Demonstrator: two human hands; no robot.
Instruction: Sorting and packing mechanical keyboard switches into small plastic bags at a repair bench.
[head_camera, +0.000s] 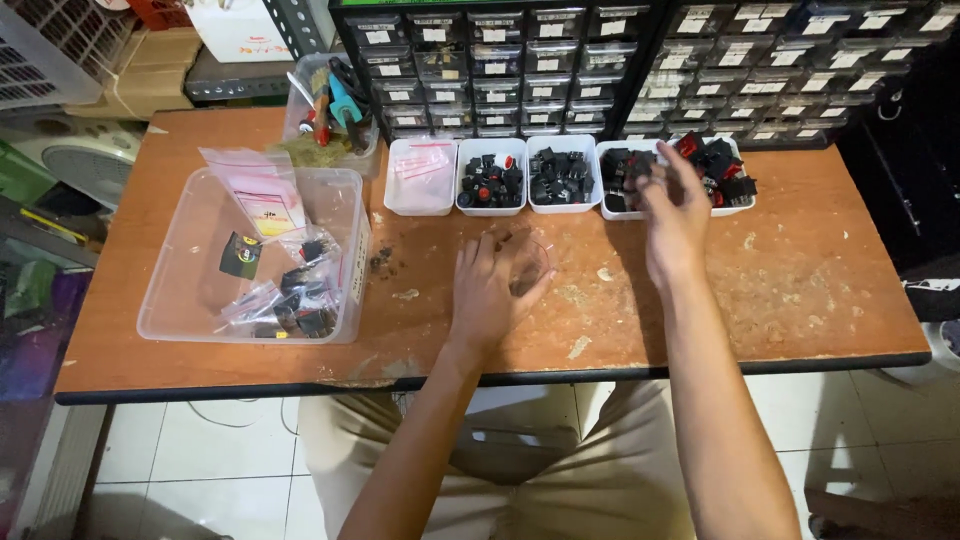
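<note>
On the table (800, 300), four small trays stand in a row at the back: one (420, 177) with bags at the left, then two (490, 178) (561, 177) with switches, then a fourth (640, 180) under the right hand (676, 222). The left hand (492, 290) lies before the middle trays. A large bin (190, 260) sits at the left, a tool tub (330, 105) behind it. Drawer cabinets (560, 60) stand behind the trays.
</note>
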